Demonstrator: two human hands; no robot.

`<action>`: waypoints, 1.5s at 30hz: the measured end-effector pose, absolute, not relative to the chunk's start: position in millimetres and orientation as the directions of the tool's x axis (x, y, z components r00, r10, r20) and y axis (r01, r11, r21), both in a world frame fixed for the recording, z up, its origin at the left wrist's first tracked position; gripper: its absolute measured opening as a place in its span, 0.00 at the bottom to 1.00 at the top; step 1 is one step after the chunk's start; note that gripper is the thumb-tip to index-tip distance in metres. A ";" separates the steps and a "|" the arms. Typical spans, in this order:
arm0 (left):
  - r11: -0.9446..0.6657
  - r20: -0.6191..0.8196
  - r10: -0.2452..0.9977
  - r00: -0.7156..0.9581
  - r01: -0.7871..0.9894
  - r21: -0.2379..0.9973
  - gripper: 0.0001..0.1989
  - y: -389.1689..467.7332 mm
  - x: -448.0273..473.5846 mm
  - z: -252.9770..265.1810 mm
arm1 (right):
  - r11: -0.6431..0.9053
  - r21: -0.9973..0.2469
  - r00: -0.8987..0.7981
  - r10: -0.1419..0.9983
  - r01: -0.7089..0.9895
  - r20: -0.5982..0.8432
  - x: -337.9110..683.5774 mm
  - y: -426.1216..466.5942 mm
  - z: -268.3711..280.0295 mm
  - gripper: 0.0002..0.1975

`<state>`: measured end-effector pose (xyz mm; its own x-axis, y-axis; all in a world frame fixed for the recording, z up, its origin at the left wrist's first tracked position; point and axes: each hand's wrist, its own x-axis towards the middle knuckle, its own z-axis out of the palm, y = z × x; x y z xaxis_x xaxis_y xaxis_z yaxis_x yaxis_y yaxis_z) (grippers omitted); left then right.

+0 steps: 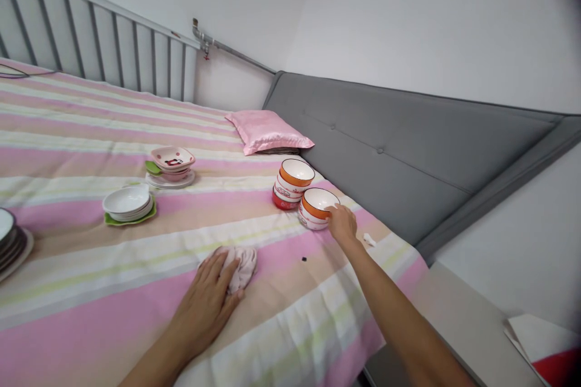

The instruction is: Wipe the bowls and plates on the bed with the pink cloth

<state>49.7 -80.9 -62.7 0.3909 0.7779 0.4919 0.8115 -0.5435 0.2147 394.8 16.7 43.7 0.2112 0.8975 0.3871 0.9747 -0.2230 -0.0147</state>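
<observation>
My right hand pinches the rim of a white bowl with an orange band and a dark edge. That bowl sits on top of a short stack, over a white bowl with red drawings. Just left of it stands a taller stack of bowls, orange-banded on top and red at the bottom. My left hand lies flat, fingers stretched out, partly over a crumpled pale pink cloth on the striped bed sheet.
Small white dishes rest on a green leaf-shaped plate, near pink dishes. Dark-edged dishes stand far left. A pink pillow lies by the grey headboard. A small black piece and a white scrap lie on the sheet.
</observation>
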 end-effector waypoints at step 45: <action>-0.147 0.479 0.871 -0.108 0.873 0.465 0.24 -61.2 29.9 -36.3 | -0.232 -0.217 0.282 0.929 0.948 0.241 351.0 -91.0 -22.5 0.20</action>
